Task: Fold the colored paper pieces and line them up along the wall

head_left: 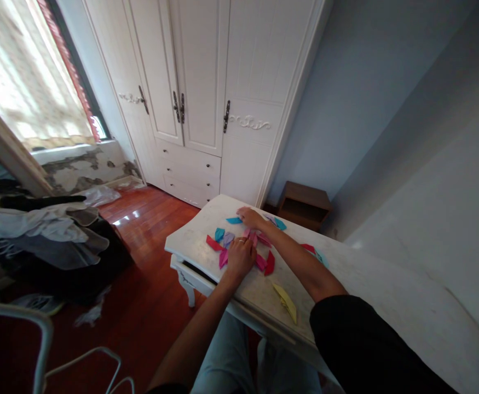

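Folded paper pieces in several colours lie on a white table point(198, 227). My left hand point(241, 256), with a ring on one finger, has curled fingers on a pink folded paper piece point(250, 235) in the middle of the group. Reaching across from the right, my right hand point(249, 216) has its fingertips closed at the end of a blue folded paper piece point(233, 220). Around the left hand are a red piece point(213, 244), a teal piece point(219, 235), a lilac piece point(228, 239) and magenta pieces point(223, 259). My fingers partly hide the middle pieces.
A yellow folded paper piece point(285, 302) lies near the table's front edge. Red and pale teal pieces point(320, 256) are farther right. Behind the table stand a white wardrobe point(198, 82) and a brown nightstand point(305, 200). Clothes point(50, 224) are heaped at left.
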`<state>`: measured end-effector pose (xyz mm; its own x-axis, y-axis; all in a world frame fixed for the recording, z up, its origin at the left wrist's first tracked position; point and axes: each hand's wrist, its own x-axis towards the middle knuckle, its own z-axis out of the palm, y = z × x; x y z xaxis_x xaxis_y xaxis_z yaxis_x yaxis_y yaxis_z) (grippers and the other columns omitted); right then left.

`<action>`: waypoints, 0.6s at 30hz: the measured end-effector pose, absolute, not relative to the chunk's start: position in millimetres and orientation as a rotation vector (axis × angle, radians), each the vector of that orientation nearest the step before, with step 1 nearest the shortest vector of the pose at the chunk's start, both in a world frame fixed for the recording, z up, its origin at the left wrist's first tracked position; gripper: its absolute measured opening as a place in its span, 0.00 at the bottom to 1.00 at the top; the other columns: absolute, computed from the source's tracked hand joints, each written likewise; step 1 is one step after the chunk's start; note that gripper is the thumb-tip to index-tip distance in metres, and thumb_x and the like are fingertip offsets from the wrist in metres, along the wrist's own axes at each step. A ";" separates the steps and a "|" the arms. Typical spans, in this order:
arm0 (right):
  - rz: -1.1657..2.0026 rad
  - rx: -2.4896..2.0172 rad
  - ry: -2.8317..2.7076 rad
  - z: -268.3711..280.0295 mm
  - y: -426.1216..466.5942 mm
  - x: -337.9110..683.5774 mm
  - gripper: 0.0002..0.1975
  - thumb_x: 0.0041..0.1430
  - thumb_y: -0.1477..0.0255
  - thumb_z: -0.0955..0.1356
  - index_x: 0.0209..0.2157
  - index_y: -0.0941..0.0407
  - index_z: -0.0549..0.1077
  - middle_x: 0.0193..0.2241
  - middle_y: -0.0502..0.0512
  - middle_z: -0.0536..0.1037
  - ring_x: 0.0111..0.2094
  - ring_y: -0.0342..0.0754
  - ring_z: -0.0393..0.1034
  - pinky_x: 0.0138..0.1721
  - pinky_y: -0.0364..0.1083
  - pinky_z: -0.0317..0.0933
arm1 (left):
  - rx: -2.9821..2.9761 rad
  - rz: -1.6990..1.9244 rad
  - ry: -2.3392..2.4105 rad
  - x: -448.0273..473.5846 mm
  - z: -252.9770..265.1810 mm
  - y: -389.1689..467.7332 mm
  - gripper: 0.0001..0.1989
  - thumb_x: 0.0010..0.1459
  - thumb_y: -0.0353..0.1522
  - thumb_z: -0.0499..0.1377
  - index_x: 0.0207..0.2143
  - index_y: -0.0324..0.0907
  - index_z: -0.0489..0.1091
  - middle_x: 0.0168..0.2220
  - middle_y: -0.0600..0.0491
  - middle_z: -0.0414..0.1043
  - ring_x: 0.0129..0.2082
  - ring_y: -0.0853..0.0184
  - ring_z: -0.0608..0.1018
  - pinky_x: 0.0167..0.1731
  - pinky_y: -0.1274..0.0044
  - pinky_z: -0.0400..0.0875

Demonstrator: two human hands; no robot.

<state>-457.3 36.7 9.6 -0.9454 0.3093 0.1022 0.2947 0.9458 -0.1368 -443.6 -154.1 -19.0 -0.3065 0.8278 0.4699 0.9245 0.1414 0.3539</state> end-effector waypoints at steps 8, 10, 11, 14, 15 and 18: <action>0.295 -0.169 -2.881 4.0 -2.1 -448.2 0.18 0.59 0.83 0.62 0.48 0.61 0.75 0.48 0.64 0.77 0.50 0.49 0.70 0.54 0.49 0.59 | -1.796 -0.911 -2.197 -439.9 -15.2 -156.0 0.08 0.61 0.30 0.53 0.32 0.41 0.71 0.35 0.46 0.74 0.40 0.58 0.75 0.42 0.67 0.66; 0.319 -0.089 -2.875 3.7 -11.4 -447.4 0.18 0.58 0.84 0.62 0.47 0.61 0.76 0.47 0.62 0.78 0.49 0.49 0.71 0.54 0.49 0.60 | -1.840 -0.922 -2.165 -436.6 -14.6 -161.6 0.07 0.60 0.30 0.53 0.32 0.42 0.71 0.34 0.47 0.74 0.38 0.59 0.75 0.41 0.68 0.67; 0.331 -0.051 -2.874 3.9 -15.0 -447.2 0.18 0.57 0.85 0.62 0.47 0.60 0.76 0.46 0.61 0.79 0.48 0.49 0.71 0.53 0.49 0.61 | -1.879 -0.934 -2.133 -435.1 -14.4 -165.3 0.07 0.60 0.30 0.53 0.32 0.42 0.71 0.33 0.47 0.74 0.37 0.60 0.75 0.40 0.68 0.67; 0.359 0.061 -2.869 5.4 -23.1 -446.3 0.20 0.54 0.86 0.63 0.46 0.59 0.76 0.45 0.59 0.79 0.49 0.48 0.70 0.53 0.48 0.61 | -2.009 -0.990 -1.995 -432.4 -13.6 -179.0 0.09 0.61 0.31 0.52 0.32 0.42 0.72 0.33 0.47 0.74 0.36 0.61 0.75 0.39 0.70 0.68; 0.363 0.118 -2.866 5.7 -25.6 -446.0 0.20 0.54 0.86 0.64 0.47 0.59 0.76 0.46 0.59 0.79 0.49 0.48 0.70 0.53 0.48 0.61 | -2.021 -1.018 -1.962 -432.7 -13.5 -183.8 0.10 0.62 0.31 0.51 0.33 0.42 0.72 0.33 0.47 0.74 0.36 0.62 0.75 0.39 0.70 0.68; 0.341 0.327 -2.869 4.2 -32.9 -446.6 0.17 0.57 0.79 0.67 0.49 0.60 0.74 0.48 0.62 0.76 0.51 0.50 0.69 0.55 0.49 0.60 | -1.893 -1.129 -1.966 -438.1 -14.4 -197.5 0.11 0.63 0.32 0.50 0.35 0.43 0.73 0.35 0.47 0.75 0.38 0.62 0.75 0.42 0.69 0.69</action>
<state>-446.6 -32.9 4.2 -0.9479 -0.1914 0.2547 -0.2458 0.9480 -0.2023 -438.1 -197.5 -14.4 -0.1685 0.7742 0.6101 0.9171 -0.1038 0.3850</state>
